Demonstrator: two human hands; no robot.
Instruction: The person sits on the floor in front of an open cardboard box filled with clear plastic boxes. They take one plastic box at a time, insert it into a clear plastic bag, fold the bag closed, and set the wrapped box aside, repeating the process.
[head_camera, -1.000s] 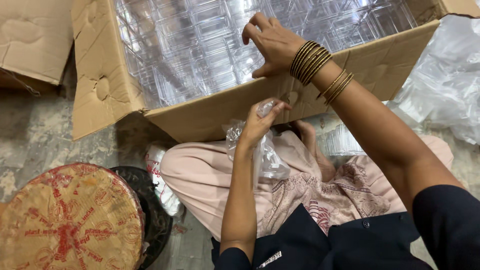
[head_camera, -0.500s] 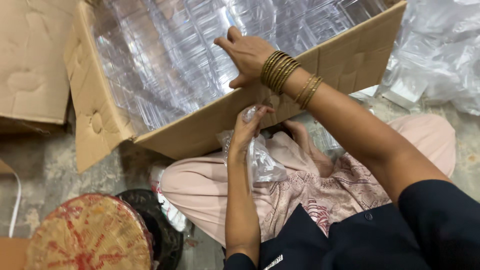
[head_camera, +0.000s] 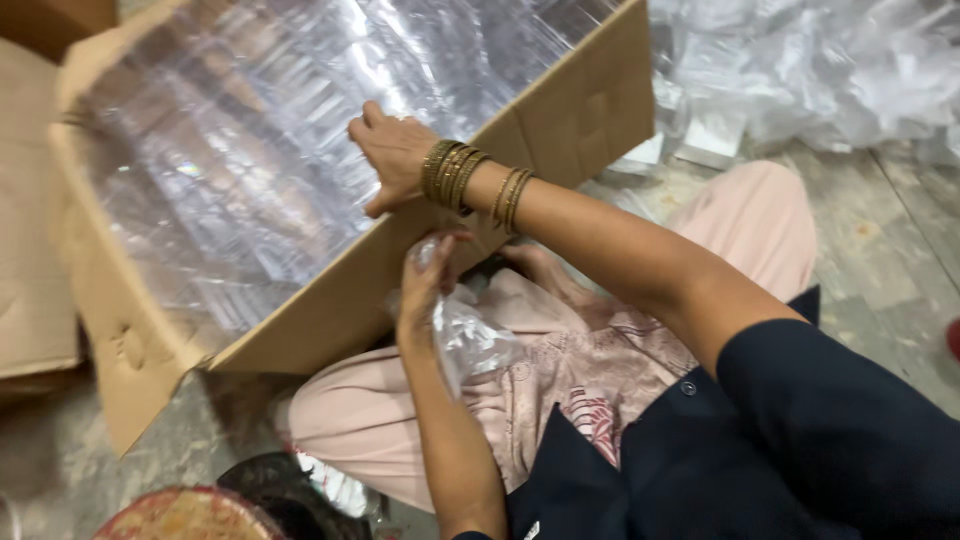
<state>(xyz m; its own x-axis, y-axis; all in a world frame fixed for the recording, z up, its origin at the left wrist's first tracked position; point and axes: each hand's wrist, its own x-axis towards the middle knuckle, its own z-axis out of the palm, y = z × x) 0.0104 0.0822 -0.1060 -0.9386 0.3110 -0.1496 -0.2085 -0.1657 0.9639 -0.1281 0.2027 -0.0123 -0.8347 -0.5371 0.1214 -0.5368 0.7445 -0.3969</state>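
Observation:
A big cardboard box (head_camera: 560, 120) lies open in front of me, packed with clear plastic containers (head_camera: 260, 150). My right hand (head_camera: 392, 152), with several gold bangles on the wrist, rests inside the box against its near flap, fingers together on the plastic. My left hand (head_camera: 425, 285) is below that flap, closed on a crumpled clear plastic bag (head_camera: 470, 340) that hangs over my lap.
I sit cross-legged in pink trousers (head_camera: 740, 225) on a stone floor. Heaps of clear plastic wrap (head_camera: 810, 70) lie at the upper right. Flat cardboard (head_camera: 35, 300) lies at the left. A round red-patterned lid (head_camera: 185, 515) and a dark round thing sit at the bottom left.
The view has swung right and down, so the box now sits further left. My right hand has stayed on the plastic in the box; my left still grips the bag under the flap.

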